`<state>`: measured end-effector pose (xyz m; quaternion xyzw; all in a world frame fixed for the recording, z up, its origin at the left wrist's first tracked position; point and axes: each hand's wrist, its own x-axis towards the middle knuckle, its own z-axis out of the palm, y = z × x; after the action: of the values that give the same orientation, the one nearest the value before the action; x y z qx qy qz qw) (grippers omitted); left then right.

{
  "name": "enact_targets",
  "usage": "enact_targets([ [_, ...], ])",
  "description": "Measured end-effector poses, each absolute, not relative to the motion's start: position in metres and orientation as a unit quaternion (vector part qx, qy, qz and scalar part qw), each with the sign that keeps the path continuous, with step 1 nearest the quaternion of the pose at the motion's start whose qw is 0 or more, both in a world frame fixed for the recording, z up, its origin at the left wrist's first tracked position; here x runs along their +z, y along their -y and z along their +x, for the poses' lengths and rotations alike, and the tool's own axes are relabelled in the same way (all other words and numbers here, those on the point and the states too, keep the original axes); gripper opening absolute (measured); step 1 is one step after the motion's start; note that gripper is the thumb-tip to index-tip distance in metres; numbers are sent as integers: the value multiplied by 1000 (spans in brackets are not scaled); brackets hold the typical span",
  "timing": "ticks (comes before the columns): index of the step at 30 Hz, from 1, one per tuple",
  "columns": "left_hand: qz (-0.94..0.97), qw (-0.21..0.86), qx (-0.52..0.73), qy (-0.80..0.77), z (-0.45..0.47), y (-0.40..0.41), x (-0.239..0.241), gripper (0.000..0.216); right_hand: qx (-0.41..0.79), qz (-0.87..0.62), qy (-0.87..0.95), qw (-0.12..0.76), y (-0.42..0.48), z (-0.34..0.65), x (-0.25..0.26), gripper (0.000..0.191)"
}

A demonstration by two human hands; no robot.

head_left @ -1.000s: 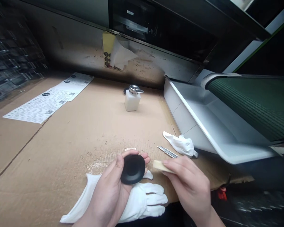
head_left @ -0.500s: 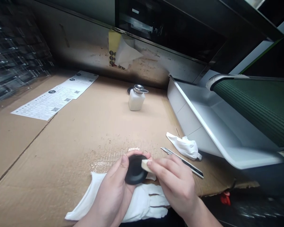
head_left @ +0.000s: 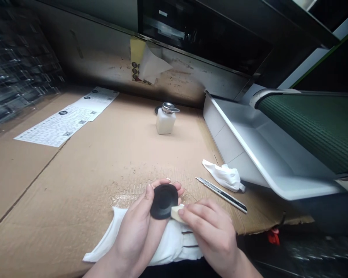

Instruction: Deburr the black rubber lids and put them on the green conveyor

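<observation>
My left hand (head_left: 137,227) is closed round a black rounded pad-like part (head_left: 163,200), thumb on its left edge and fingers behind it. My right hand (head_left: 211,231) pinches a small cream block (head_left: 176,213) and presses it against the lower right edge of the black part. Both hands are above a white glove (head_left: 171,243) that lies on the brown cardboard sheet (head_left: 104,162) near its front edge.
A thin utility knife (head_left: 221,194) and a crumpled white cloth (head_left: 223,175) lie to the right. A white pump bottle (head_left: 165,118) stands farther back. Printed sheets (head_left: 66,121) lie at the left. A grey tray (head_left: 258,150) and green conveyor belt (head_left: 316,127) are at the right.
My right hand brought the cream block from the right onto the black part, then moved it down to the part's lower right edge. My left hand kept its hold.
</observation>
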<state>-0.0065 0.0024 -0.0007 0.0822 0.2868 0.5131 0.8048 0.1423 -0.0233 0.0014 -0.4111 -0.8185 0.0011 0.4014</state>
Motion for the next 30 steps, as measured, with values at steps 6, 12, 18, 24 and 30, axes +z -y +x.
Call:
enact_targets([
  [6, 53, 803, 501, -319, -7, -1, 0, 37, 2, -395, 813, 428, 25, 106, -2, 18],
  [12, 37, 799, 521, -297, -4, -4, -2, 29, 7, -408, 831, 379, 25, 139, -1, 21],
  [18, 35, 801, 514, -306, -6, -3, -1, 28, 3, -404, 822, 401, 25, 117, 0, 19],
  [24, 38, 797, 522, -301, -5, -3, -1, 28, 20, -404, 830, 385, 22, 134, -4, 21],
  [30, 109, 794, 533, -273, -3, -2, -5, 32, 45, -443, 812, 378, 10, 171, 17, 26],
])
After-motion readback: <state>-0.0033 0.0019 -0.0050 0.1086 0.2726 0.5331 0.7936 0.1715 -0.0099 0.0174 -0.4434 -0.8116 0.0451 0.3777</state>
